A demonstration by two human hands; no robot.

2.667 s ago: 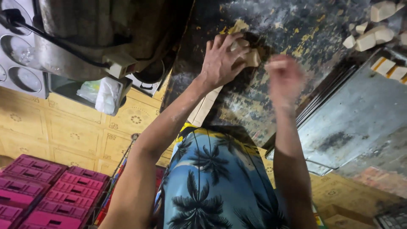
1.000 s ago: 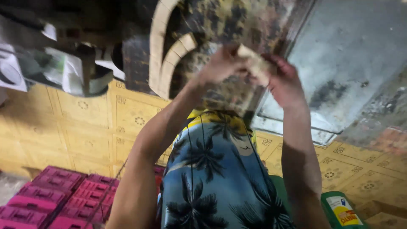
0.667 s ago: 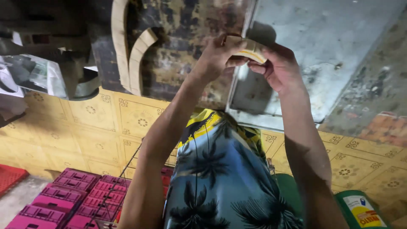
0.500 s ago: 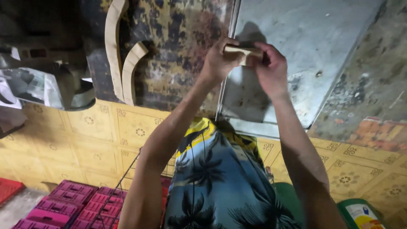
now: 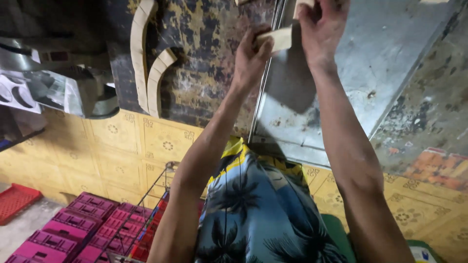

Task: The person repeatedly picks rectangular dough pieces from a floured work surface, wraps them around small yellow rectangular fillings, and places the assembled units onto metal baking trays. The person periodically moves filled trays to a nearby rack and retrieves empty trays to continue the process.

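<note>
Pale wood, a small flat block [image 5: 276, 39], is pinched between the left hand [image 5: 251, 56] and the right hand [image 5: 321, 27], both closed on it above a grey metal sheet [image 5: 390, 58]. Two curved wooden strips [image 5: 146, 63] are seen lying on the stained bench. Magenta crates [image 5: 73, 231] are stacked below left, beside a red one [image 5: 17, 202].

Wood piece [image 5: 278, 38] between left hand [image 5: 251, 53] and right hand [image 5: 321, 27], over metal sheet [image 5: 370, 68], curved strips [image 5: 146, 73] left on worktop [image 5: 204, 73], crates [image 5: 73, 234] on floor lower left.
</note>
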